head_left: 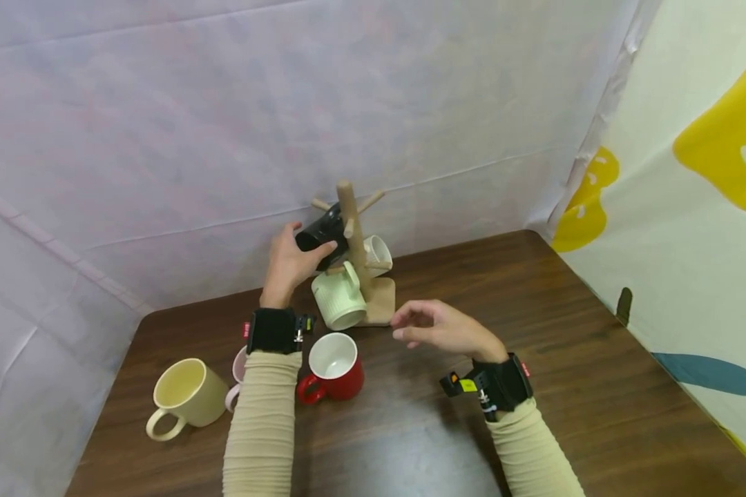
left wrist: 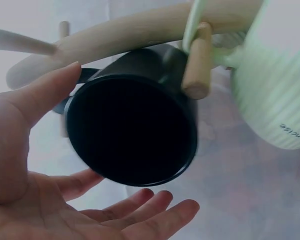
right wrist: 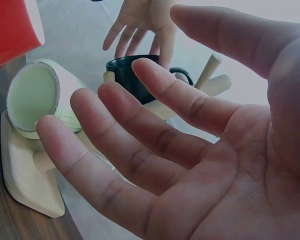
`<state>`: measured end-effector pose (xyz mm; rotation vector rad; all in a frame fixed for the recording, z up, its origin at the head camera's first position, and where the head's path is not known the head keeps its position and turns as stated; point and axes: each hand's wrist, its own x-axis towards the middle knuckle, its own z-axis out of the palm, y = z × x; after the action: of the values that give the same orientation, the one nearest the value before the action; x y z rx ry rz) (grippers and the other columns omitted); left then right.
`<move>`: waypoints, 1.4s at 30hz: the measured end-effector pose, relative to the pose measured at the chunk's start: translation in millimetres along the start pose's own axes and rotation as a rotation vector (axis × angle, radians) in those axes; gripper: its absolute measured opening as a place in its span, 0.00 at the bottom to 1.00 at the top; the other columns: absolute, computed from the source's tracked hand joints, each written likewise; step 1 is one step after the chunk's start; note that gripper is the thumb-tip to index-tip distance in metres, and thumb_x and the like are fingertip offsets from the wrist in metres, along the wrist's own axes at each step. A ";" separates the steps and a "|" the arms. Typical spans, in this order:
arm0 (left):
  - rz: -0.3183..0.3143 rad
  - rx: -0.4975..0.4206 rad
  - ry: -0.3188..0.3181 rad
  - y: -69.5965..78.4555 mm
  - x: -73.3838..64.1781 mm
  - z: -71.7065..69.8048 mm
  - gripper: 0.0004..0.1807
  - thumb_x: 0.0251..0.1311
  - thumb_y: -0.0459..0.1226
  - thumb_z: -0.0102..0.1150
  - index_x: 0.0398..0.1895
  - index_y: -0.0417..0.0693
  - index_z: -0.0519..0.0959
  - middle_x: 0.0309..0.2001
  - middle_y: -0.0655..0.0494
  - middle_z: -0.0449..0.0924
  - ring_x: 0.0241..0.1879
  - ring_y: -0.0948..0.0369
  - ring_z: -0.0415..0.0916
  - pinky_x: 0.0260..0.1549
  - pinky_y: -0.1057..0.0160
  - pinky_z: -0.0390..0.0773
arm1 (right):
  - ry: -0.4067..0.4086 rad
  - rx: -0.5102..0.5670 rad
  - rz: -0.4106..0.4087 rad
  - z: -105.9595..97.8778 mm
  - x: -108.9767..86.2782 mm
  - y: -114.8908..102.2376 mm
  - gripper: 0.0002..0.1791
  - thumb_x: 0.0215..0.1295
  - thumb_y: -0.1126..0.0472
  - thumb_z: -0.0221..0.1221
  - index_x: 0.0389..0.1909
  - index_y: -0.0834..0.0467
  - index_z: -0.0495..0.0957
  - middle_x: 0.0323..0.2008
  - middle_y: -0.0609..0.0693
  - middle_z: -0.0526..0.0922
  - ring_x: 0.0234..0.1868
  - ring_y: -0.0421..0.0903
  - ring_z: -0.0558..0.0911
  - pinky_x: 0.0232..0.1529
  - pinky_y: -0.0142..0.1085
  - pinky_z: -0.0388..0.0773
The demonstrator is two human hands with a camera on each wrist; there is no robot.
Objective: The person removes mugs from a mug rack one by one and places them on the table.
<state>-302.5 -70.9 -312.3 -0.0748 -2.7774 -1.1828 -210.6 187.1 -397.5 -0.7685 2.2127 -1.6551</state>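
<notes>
A black mug (head_left: pixel 323 231) hangs tilted on the upper part of a wooden mug tree (head_left: pixel 350 207), its dark mouth facing the left wrist camera. My left hand (head_left: pixel 291 261) is around it: the thumb reaches its handle side, while the other fingers are spread and fairly straight, seemingly apart from its wall. Just below, a pale green ribbed mug (head_left: pixel 338 300) hangs from a lower peg. A white mug (head_left: pixel 379 252) is on the tree's far right side. My right hand (head_left: pixel 444 328), with loosely bent fingers, holds nothing beside the tree's base (head_left: pixel 382 304).
On the brown wooden table (head_left: pixel 410 428), a red mug (head_left: pixel 346 379) stands upright in front of the tree. A yellow mug (head_left: pixel 202 400) is farther left. A pink mug (head_left: pixel 239 366) is partly hidden by my left forearm. A white cloth wall (head_left: pixel 224 138) rises behind.
</notes>
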 end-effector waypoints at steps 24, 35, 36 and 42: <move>0.012 -0.090 0.080 -12.8 1.4 12.2 0.47 0.45 0.46 0.70 0.68 0.43 0.60 0.61 0.38 0.68 0.58 0.45 0.65 0.58 0.46 0.67 | -0.031 -0.023 -0.028 5.3 2.9 -2.0 0.13 0.63 0.59 0.60 0.44 0.62 0.76 0.42 0.58 0.81 0.42 0.52 0.80 0.41 0.48 0.83; 0.000 -0.079 0.134 -12.5 2.4 11.0 0.46 0.43 0.47 0.70 0.67 0.43 0.62 0.61 0.39 0.69 0.57 0.45 0.67 0.57 0.46 0.69 | -0.031 -0.040 -0.035 5.8 4.7 -2.4 0.11 0.62 0.59 0.60 0.44 0.60 0.77 0.41 0.56 0.82 0.39 0.47 0.81 0.41 0.49 0.83; -0.003 -0.078 0.137 -12.7 2.4 10.8 0.46 0.43 0.47 0.70 0.67 0.43 0.63 0.61 0.39 0.70 0.57 0.45 0.67 0.56 0.47 0.69 | -0.033 -0.043 -0.039 5.9 5.1 -2.0 0.12 0.62 0.59 0.59 0.44 0.60 0.77 0.41 0.56 0.82 0.39 0.47 0.81 0.41 0.49 0.82; -0.010 -0.073 0.154 -12.5 2.6 9.7 0.46 0.42 0.47 0.71 0.66 0.42 0.64 0.60 0.39 0.71 0.56 0.46 0.67 0.56 0.47 0.70 | -0.028 -0.039 -0.034 6.5 5.5 -0.9 0.12 0.62 0.58 0.60 0.43 0.60 0.77 0.41 0.56 0.82 0.39 0.48 0.81 0.41 0.50 0.82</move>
<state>-307.2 -72.6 -327.6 0.0234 -2.6052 -1.2369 -211.6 178.6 -398.2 -0.8385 2.2305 -1.6108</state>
